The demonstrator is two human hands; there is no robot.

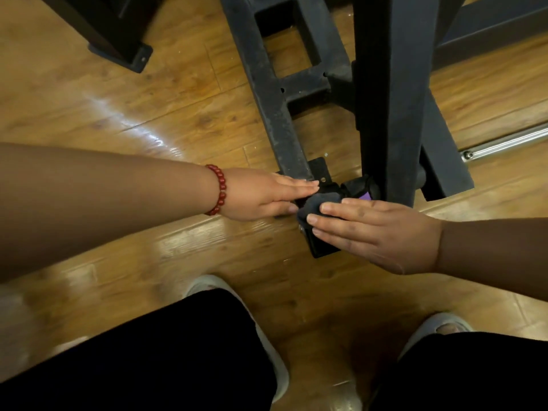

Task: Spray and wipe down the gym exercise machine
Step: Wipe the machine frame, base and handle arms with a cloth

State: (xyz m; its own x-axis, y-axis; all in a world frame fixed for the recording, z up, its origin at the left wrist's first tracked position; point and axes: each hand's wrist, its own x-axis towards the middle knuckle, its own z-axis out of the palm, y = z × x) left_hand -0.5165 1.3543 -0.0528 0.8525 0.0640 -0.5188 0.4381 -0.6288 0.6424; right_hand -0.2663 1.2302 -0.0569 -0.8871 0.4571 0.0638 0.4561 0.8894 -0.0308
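Note:
The black steel frame of the gym machine [275, 93] lies on the wooden floor, with an upright post [391, 99] rising beside it. A dark grey cloth [311, 204] sits bunched on the frame's foot plate [321, 247]. My right hand [376, 232] presses flat on the cloth with straight fingers. My left hand [264, 194], with a red bead bracelet at the wrist, rests flat with straight fingers against the end of the frame rail, touching the cloth's left edge. A purple patch [366, 196] shows behind the cloth. No spray bottle is in view.
Another black machine foot [133, 54] stands at the upper left. A chrome bar [504, 143] lies on the floor at the right. My legs in black trousers and light slippers [439, 324] fill the bottom of the view. Shiny wooden floor [118, 114] surrounds the frame.

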